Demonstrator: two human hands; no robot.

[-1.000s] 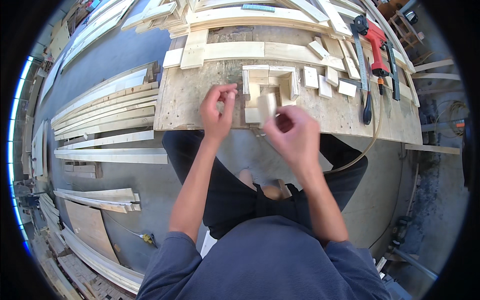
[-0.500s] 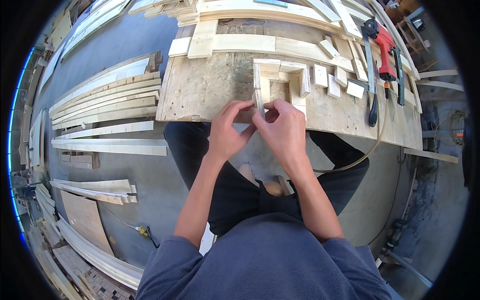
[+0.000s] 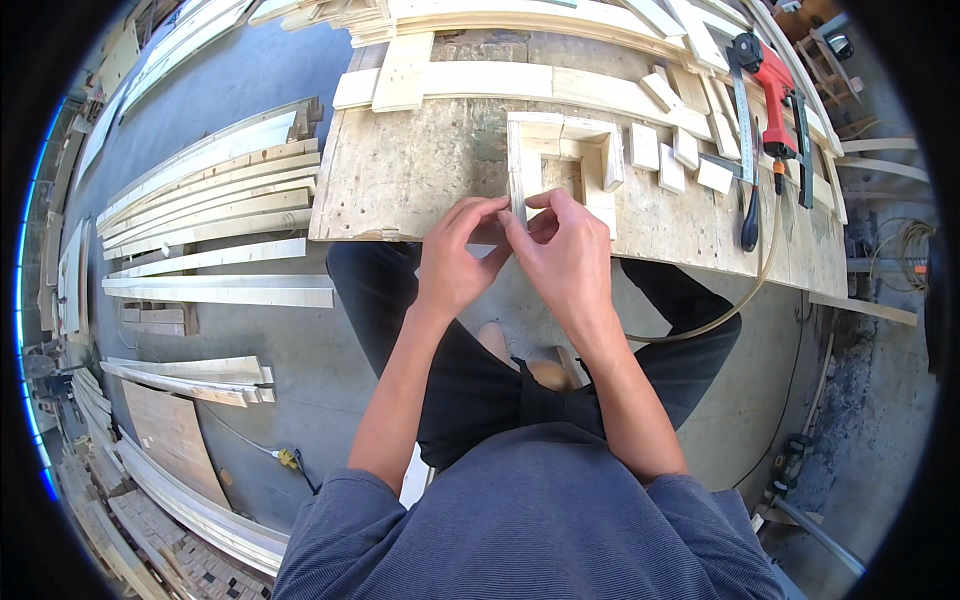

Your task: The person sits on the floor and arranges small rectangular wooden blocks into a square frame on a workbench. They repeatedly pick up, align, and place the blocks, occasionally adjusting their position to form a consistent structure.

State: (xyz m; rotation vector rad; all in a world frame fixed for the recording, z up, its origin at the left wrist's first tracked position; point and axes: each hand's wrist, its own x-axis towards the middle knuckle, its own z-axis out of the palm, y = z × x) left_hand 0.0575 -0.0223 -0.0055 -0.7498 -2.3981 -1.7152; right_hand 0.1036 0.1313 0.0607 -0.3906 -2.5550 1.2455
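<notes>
A small square frame of pale wood blocks point(image 3: 517, 150) stands at the near edge of the workbench point(image 3: 400, 170). At the near end of its left side, my left hand point(image 3: 460, 258) pinches the wood between thumb and fingers from the left. My right hand point(image 3: 562, 245) closes on the same end from the right, its thumb and fingertips close to those of the left. The fingers partly hide the near left corner of the frame. Just right of it lie several small cut wood blocks point(image 3: 644, 147).
A red nail gun point(image 3: 773, 95) with an air hose point(image 3: 768, 250) lies at the bench's right, beside a metal ruler point(image 3: 742, 120) and a black-handled screwdriver point(image 3: 749, 225). Long boards point(image 3: 490, 80) cross the back. Timber strips point(image 3: 210, 200) are stacked on the left.
Both hands stay at the frame's near left corner. The right fingers have shifted slightly upward along the wood. The view has moved a little.
</notes>
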